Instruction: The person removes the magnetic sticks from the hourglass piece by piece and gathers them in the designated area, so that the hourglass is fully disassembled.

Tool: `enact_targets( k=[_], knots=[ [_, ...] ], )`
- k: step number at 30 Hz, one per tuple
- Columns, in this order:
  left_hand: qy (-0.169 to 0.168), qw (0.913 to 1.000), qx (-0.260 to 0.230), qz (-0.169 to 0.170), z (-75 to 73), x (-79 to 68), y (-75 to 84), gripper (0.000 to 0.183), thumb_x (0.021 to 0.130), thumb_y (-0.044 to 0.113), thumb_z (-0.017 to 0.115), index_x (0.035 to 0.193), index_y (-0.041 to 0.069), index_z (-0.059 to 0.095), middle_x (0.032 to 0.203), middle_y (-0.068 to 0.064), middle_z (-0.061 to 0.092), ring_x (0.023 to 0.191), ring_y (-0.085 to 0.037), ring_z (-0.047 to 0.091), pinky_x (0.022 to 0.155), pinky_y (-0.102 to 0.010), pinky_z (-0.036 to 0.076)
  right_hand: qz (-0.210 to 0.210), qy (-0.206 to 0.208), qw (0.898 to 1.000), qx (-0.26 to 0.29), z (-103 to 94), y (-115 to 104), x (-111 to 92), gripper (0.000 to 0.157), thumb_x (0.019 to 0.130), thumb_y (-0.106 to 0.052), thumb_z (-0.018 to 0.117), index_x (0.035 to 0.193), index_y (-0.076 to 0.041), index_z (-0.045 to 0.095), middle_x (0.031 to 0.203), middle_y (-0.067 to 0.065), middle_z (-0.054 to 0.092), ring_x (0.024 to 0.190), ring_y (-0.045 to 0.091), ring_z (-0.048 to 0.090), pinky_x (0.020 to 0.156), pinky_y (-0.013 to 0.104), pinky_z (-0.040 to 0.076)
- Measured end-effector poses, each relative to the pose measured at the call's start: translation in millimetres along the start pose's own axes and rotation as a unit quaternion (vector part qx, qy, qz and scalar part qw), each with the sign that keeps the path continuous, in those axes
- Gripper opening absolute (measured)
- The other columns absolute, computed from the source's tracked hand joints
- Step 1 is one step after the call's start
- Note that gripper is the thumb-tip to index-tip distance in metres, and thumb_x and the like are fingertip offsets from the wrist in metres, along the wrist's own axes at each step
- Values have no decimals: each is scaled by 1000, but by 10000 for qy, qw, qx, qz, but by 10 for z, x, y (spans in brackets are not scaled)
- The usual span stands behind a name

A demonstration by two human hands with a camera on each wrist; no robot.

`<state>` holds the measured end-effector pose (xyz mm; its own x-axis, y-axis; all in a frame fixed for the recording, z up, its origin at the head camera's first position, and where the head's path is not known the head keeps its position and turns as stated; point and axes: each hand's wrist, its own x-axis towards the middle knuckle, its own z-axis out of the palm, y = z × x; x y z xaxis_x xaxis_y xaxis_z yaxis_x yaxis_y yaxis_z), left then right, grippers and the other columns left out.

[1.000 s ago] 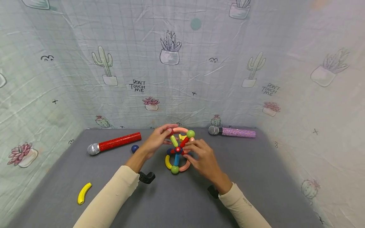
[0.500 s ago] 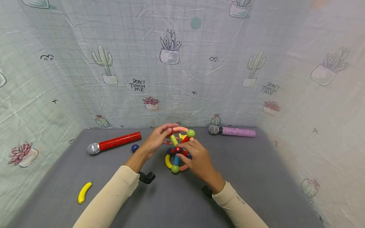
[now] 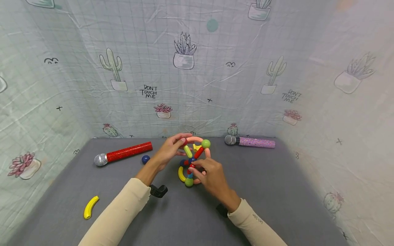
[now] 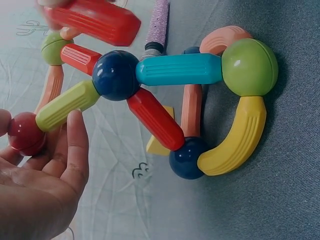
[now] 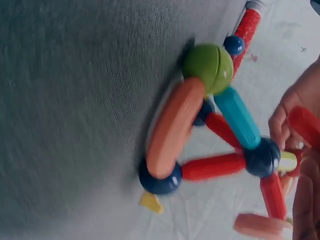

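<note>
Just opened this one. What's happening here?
A person has a structure of colored rods and balls standing on a gray surface. The left grip holds the red ball at an upper corner. The right grip pinches a red rod near the central blue ball, not touching it. A yellow curved piece, a loose dark blue ball, a red microphone and a purple microphone lie apart from the structure.

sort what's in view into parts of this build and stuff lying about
In the job: ball-and-rod frame, held by left hand; red rod, pinched by right hand
Lying about: red microphone; purple microphone; blue ball and curved yellow rod (perhaps spares); yellow piece (role unclear)
</note>
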<state>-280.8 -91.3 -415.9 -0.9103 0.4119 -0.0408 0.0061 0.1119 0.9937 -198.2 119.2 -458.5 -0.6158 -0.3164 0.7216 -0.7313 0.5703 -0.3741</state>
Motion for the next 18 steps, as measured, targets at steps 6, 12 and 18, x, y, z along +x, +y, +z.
enact_targets(
  k=[6,12,18],
  knots=[
    [-6,10000,-7,-18,0,-5,-6,42,115,34,47,154,22,55,154,-3,61,136,-39,59,103,-47,57,638,149,9938,898,-4,43,-62,24,84,-10,90,105,-4,81,92,7,80,74,15,75,66,33,64],
    [0,10000,33,-21,-3,-2,-15,44,115,35,46,156,21,53,155,-2,60,133,-31,62,104,-46,57,1201,90,9838,1324,-177,166,-128,20,92,-19,84,110,-10,79,97,1,82,80,10,76,73,29,63],
    [59,9999,20,-112,-15,5,-17,39,115,34,47,152,27,57,155,-3,60,135,-36,60,104,-46,57,1835,148,9759,1175,-493,327,-251,19,92,-18,85,110,-16,80,96,-1,82,80,14,76,76,29,63]
  ],
)
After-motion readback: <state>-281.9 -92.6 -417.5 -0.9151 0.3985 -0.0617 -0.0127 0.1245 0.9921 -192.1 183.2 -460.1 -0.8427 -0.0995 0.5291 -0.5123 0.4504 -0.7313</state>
